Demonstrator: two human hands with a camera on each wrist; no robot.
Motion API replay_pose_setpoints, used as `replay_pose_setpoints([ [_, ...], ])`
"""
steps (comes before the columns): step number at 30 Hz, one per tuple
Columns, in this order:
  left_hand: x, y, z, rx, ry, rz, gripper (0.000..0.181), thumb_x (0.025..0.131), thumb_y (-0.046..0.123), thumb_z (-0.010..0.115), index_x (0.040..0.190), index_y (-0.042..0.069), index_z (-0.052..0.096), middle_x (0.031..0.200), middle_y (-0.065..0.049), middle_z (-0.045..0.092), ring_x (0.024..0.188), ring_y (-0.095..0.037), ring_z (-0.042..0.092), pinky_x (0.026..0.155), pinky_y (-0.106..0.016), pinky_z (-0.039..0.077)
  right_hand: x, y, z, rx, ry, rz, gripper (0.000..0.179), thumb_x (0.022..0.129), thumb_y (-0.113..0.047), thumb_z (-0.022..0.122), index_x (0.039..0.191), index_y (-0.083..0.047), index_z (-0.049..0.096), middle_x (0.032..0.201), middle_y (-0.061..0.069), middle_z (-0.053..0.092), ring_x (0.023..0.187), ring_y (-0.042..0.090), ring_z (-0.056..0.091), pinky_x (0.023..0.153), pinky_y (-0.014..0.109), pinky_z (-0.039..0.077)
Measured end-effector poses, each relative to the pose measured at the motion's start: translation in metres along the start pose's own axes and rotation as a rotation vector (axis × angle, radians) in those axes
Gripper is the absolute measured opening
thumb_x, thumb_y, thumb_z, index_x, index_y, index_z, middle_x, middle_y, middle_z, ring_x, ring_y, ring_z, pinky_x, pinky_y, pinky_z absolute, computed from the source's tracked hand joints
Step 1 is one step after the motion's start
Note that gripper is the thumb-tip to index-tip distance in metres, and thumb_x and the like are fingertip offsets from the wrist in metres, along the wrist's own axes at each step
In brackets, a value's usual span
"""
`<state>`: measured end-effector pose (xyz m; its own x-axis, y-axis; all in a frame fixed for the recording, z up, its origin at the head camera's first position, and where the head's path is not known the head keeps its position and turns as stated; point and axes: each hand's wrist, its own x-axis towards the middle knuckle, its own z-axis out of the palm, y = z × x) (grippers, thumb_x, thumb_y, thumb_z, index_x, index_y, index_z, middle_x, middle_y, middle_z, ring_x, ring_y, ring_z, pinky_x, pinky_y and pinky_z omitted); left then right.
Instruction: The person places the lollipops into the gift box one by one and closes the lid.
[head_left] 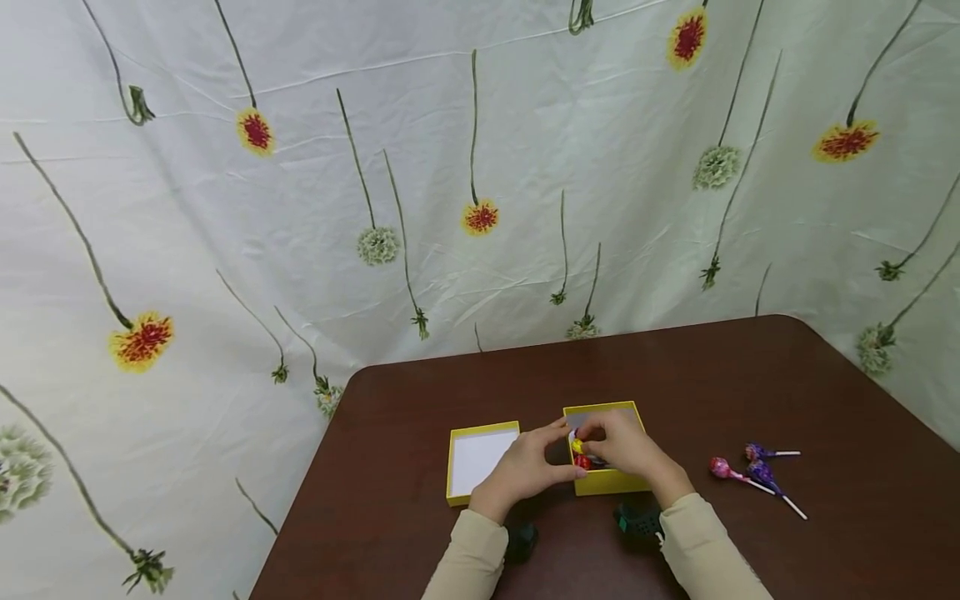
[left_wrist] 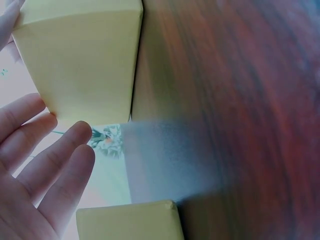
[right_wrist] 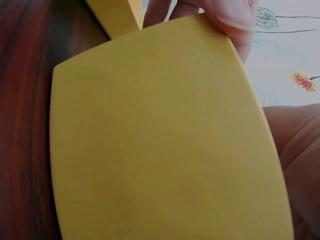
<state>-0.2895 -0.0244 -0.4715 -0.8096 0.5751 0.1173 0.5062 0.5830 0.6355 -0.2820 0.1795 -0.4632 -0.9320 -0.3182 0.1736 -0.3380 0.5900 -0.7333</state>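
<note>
On tabletop (head_left: 405,417), inside yellow box (head_left: 611,483): sweets (head_left: 582,461), wrapper print too small to read. Left grip (head_left: 527,463) wide at box's left edge; right grip (head_left: 628,443) narrow at sweets, I can't tell if holding. Room between box and loose lollipops (head_left: 761,473).

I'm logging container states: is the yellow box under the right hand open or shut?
Open: the head view shows no cover over the yellow box, with red and yellow items visible inside, beside the right hand.
</note>
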Motion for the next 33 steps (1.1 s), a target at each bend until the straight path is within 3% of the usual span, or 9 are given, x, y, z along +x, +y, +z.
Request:
replay_pose_setpoints([
  [6, 0.0, 0.0, 0.0, -0.002, 0.002, 0.005, 0.072, 0.087, 0.047, 0.076, 0.146, 0.014, 0.054, 0.156, -0.003, 0.045, 0.14, -0.026, 0.049, 0.111, -0.047, 0.045, -0.003, -0.004, -0.004, 0.038, 0.005, 0.086, 0.011, 0.091, -0.002, 0.068, 0.1, -0.003, 0.075, 0.093, 0.005, 0.073, 0.074, 0.013, 0.061, 0.064, 0.027, 0.053],
  [11, 0.0, 0.0, 0.001, -0.004, -0.001, -0.007, 0.072, 0.086, 0.049, 0.076, 0.145, 0.012, 0.054, 0.156, -0.002, 0.045, 0.14, -0.027, 0.049, 0.112, -0.047, 0.045, -0.007, -0.007, -0.014, -0.003, 0.078, 0.113, 0.012, 0.092, -0.005, 0.07, 0.102, -0.004, 0.076, 0.099, 0.006, 0.074, 0.087, 0.018, 0.066, 0.079, 0.038, 0.06],
  [15, 0.001, 0.0, 0.001, -0.015, -0.006, -0.022, 0.074, 0.086, 0.049, 0.076, 0.146, 0.011, 0.054, 0.157, -0.003, 0.045, 0.141, -0.027, 0.048, 0.113, -0.049, 0.043, -0.014, -0.008, -0.029, -0.035, 0.143, 0.076, 0.014, 0.092, -0.005, 0.07, 0.105, -0.003, 0.076, 0.102, 0.01, 0.075, 0.094, 0.024, 0.068, 0.086, 0.046, 0.059],
  [21, 0.001, 0.002, 0.0, -0.016, -0.011, -0.033, 0.074, 0.086, 0.047, 0.077, 0.147, 0.013, 0.052, 0.157, -0.003, 0.044, 0.143, -0.027, 0.046, 0.114, -0.049, 0.042, -0.032, -0.001, -0.06, -0.054, 0.194, 0.126, 0.018, 0.094, -0.01, 0.068, 0.11, -0.002, 0.073, 0.107, 0.013, 0.073, 0.095, 0.025, 0.066, 0.082, 0.043, 0.06],
  [27, -0.001, 0.005, -0.003, -0.013, -0.011, -0.021, 0.073, 0.086, 0.046, 0.077, 0.147, 0.013, 0.053, 0.158, -0.006, 0.043, 0.143, -0.028, 0.045, 0.114, -0.049, 0.042, -0.057, 0.012, -0.089, -0.107, 0.173, 0.188, 0.025, 0.094, -0.014, 0.069, 0.114, -0.001, 0.071, 0.114, 0.02, 0.071, 0.096, 0.03, 0.067, 0.078, 0.046, 0.06],
  [33, -0.003, 0.005, -0.001, -0.017, -0.013, -0.027, 0.073, 0.086, 0.046, 0.077, 0.147, 0.013, 0.052, 0.158, -0.003, 0.042, 0.144, -0.028, 0.044, 0.114, -0.048, 0.043, -0.08, 0.034, -0.106, -0.192, 0.067, 0.27, 0.035, 0.09, -0.012, 0.071, 0.118, 0.008, 0.065, 0.113, 0.027, 0.069, 0.092, 0.03, 0.068, 0.078, 0.051, 0.059],
])
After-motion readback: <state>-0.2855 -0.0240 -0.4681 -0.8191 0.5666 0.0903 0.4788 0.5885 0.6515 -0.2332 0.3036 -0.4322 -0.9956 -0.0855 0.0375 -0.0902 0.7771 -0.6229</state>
